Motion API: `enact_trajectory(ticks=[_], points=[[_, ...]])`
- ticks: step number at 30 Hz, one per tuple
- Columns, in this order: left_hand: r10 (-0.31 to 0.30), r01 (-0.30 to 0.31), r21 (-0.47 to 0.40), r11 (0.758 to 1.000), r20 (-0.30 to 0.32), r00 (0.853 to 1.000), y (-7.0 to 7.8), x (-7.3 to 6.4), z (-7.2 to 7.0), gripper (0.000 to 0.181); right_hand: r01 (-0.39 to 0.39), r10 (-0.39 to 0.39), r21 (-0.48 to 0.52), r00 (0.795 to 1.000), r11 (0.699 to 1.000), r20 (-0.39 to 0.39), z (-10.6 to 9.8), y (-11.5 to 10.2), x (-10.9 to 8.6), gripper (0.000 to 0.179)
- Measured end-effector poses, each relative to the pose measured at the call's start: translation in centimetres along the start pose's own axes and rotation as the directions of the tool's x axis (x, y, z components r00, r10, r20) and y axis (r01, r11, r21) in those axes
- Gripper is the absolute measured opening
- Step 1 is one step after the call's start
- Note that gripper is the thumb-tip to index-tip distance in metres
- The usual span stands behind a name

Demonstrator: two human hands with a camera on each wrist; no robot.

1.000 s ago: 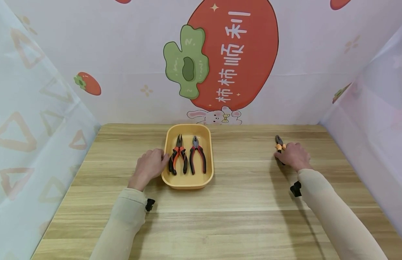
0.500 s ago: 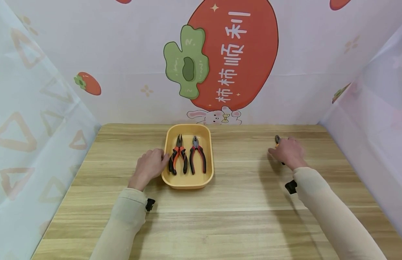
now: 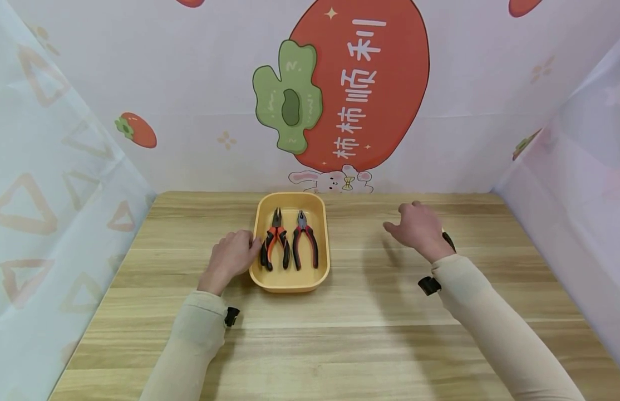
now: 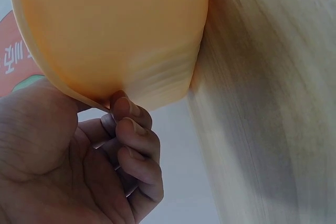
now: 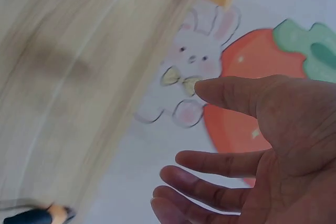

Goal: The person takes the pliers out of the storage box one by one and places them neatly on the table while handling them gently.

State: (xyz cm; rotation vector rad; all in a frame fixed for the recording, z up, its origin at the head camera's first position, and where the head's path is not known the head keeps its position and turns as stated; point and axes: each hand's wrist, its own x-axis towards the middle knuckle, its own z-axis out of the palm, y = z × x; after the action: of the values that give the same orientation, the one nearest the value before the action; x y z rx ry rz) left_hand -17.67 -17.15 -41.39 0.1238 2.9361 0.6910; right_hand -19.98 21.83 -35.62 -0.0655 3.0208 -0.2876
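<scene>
My left hand (image 3: pixel 232 255) grips the left rim of a yellow plastic tray (image 3: pixel 290 288); in the left wrist view its curled fingers (image 4: pixel 139 142) pinch the tray's edge. Inside lie long-nose pliers with orange-and-black handles (image 3: pixel 276 239) and, to their right, combination pliers with red-and-black handles (image 3: pixel 305 239). Over the right half of the table my right hand (image 3: pixel 418 227) holds nothing, its fingers and thumb spread in the right wrist view. Beyond it lies a third pair of pliers (image 3: pixel 448 241), mostly hidden by the hand, with dark handles showing.
The wood-grain table (image 3: pixel 310 356) runs back to a white printed cloth wall (image 3: pixel 200 150) with a big red persimmon and a rabbit. Similar cloth walls stand along the left (image 3: pixel 54 223) and right (image 3: pixel 570 178) sides.
The right hand has let go of the third pliers, leaving them on the table, and has moved left with its fingers opening out. The left hand and tray stay put.
</scene>
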Motion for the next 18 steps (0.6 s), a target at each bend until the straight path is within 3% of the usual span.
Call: enact_trajectory(ticks=[18], points=[[0.01, -0.01, 0.001, 1.0, -0.018, 1.0, 0.0, 0.0, 0.0, 0.038, 0.168, -0.161, 0.04, 0.975, 0.985, -0.152, 0.6, -5.5, -1.1, 0.055]])
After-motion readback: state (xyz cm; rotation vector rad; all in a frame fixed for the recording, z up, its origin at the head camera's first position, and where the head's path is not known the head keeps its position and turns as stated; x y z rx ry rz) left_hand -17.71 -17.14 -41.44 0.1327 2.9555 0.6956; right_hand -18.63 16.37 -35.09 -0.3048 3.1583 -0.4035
